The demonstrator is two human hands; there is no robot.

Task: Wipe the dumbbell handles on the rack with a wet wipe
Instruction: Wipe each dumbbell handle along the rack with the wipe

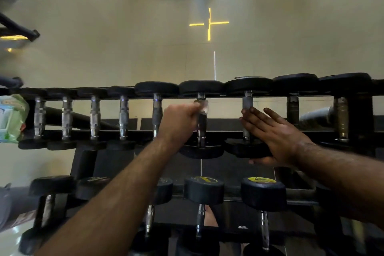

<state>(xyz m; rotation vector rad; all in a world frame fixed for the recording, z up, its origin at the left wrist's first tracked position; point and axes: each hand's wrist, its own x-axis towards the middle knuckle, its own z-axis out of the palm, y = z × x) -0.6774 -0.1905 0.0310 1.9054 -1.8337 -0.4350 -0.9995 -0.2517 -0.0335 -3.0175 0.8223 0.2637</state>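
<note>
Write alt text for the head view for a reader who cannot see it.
The left hand rubs a wet wipe on a dumbbell handle on the rack's top row, while the open right hand rests on the next dumbbell. A wipes pack sits at the rack's left end.

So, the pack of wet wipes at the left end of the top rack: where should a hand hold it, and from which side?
Probably grip the wet wipes pack at its right edge with the left hand, coming from the right. It is a soft pack lying at the rack's left end; its left part is cut off by the picture.
</note>
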